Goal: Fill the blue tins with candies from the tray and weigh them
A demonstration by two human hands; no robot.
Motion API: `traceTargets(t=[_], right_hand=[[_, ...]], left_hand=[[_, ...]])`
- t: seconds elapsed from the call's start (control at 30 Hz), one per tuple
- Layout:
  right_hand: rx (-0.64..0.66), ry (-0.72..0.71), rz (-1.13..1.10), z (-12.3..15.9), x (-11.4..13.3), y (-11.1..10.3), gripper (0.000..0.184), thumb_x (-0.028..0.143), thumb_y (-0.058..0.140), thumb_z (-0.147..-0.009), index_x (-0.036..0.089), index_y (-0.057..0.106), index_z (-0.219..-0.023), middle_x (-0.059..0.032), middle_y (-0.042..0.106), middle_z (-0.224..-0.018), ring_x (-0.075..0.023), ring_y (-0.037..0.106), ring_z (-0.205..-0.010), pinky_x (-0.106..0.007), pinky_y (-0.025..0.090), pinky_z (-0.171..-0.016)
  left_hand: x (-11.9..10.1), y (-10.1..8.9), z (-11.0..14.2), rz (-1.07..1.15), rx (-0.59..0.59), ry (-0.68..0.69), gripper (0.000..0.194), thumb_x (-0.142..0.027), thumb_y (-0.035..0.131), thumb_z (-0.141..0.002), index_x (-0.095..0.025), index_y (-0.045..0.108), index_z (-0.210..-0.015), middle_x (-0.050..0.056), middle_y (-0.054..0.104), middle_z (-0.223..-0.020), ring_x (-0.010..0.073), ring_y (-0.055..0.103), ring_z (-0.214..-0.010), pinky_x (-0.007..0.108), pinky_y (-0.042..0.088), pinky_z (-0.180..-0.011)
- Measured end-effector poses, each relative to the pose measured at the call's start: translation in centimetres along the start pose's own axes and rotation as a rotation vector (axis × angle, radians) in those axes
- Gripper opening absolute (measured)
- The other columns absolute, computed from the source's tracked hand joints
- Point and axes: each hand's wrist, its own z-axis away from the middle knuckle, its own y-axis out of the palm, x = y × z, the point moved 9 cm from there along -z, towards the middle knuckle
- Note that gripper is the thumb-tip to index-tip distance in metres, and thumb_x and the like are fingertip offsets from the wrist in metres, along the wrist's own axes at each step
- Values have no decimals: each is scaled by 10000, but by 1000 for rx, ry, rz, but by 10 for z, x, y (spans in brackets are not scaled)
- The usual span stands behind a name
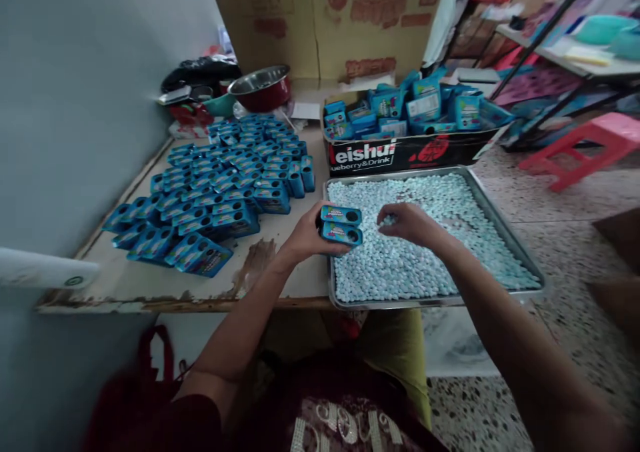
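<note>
My left hand grips two small blue candy boxes side by side, their tops facing up with a dark round hole in each. They are held over the left edge of a metal tray spread with pale blue and white candies. Just right of the boxes, my right hand hovers above the candies, its fingers curled together around a few of them. On the table to the left, many more blue boxes stand packed in rows, dark holes showing in their tops.
Behind the tray, a black cardboard carton is heaped with blue boxes. A red metal bowl and black bags sit at the back left. A large cardboard box rises behind. A red stool stands on the floor at right.
</note>
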Motion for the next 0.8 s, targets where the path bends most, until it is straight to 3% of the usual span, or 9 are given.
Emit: traceTargets(t=[0.13, 0.23, 0.3, 0.37, 0.47, 0.63, 0.7, 0.8], right_hand=[[-19, -127, -41, 2, 46, -36, 108, 160, 819, -701, 253, 766, -714, 54, 587, -584, -126, 480, -617, -281, 332, -632], [44, -202, 36, -3, 63, -34, 233, 99, 852, -634, 277, 835, -783, 46, 684, -666, -133, 533, -655, -278, 356, -661], [80, -210, 58, -7, 59, -26, 338, 118, 883, -601, 309, 871, -879, 43, 745, -744, -151, 583, -684, -280, 391, -670], [59, -198, 27, -11, 42, -22, 378, 172, 902, -615, 318, 883, -963, 38, 765, -782, -165, 621, -708, -285, 425, -678], [-27, -138, -55, -8, -2, -26, 203, 295, 880, -722, 291, 877, -925, 29, 743, -746, -166, 625, -692, -292, 435, -669], [-288, 142, 53, 17, -91, -48, 146, 381, 853, -736, 257, 842, -811, -7, 719, -694, -205, 616, -697, -330, 445, -700], [-360, 227, 126, 28, -110, -51, 177, 372, 853, -710, 260, 860, -848, -30, 754, -772, -219, 625, -726, -356, 467, -750], [-380, 236, 123, 36, -122, -40, 303, 458, 848, -741, 254, 887, -962, -82, 803, -1012, -217, 637, -768, -390, 502, -845]], left_hand=[[6, 27, -17, -54, 12, -57, 874, -381, 1086, -489, -213, 603, -1197, 29, 710, -1045, 261, 693, -1013, 397, 554, -907], [5, 40, -22, -81, 56, -89, 835, -394, 1074, -490, -214, 604, -1156, 14, 691, -1002, 248, 673, -977, 384, 533, -868], [2, 44, -24, -116, 69, -96, 825, -417, 1073, -483, -219, 602, -1131, 11, 691, -997, 251, 671, -979, 388, 533, -864], [0, 44, -24, -148, 73, -87, 823, -423, 1074, -477, -223, 605, -1122, 9, 690, -991, 252, 674, -977, 392, 541, -858], [5, 44, -24, -69, 81, -65, 820, -417, 1082, -478, -224, 606, -1117, 13, 695, -988, 249, 693, -966, 384, 570, -835], [23, 53, -31, 208, 97, 21, 939, -375, 1104, -472, -246, 596, -1250, 52, 736, -1140, 280, 739, -1091, 411, 616, -938], [27, 62, -36, 278, 116, 38, 977, -347, 1114, -432, -261, 597, -1256, 49, 745, -1154, 292, 743, -1122, 422, 619, -969], [28, 75, -42, 360, 122, 32, 960, -318, 1119, -406, -267, 598, -1211, 35, 750, -1128, 295, 754, -1114, 426, 619, -981]])
